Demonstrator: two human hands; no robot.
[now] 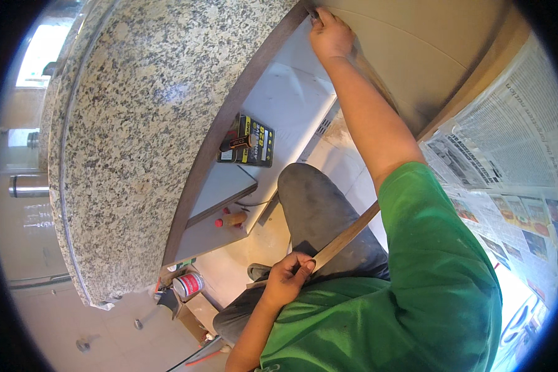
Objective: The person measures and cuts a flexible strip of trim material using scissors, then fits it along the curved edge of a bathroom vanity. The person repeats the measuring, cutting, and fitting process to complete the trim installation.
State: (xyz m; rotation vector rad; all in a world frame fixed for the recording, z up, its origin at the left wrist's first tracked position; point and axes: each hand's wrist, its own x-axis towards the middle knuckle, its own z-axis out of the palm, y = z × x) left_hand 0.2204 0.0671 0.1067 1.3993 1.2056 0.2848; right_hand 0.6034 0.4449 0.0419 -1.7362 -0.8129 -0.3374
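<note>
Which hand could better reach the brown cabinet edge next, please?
Probably the right hand: it reaches near the brown cabinet edge, while the left hand, farther away, grips the wooden strip.

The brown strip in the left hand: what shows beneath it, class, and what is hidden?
Beneath the brown strip, grey trousers show along both sides. The patch directly under it is covered, and the left hand hides the part it grips.
</note>
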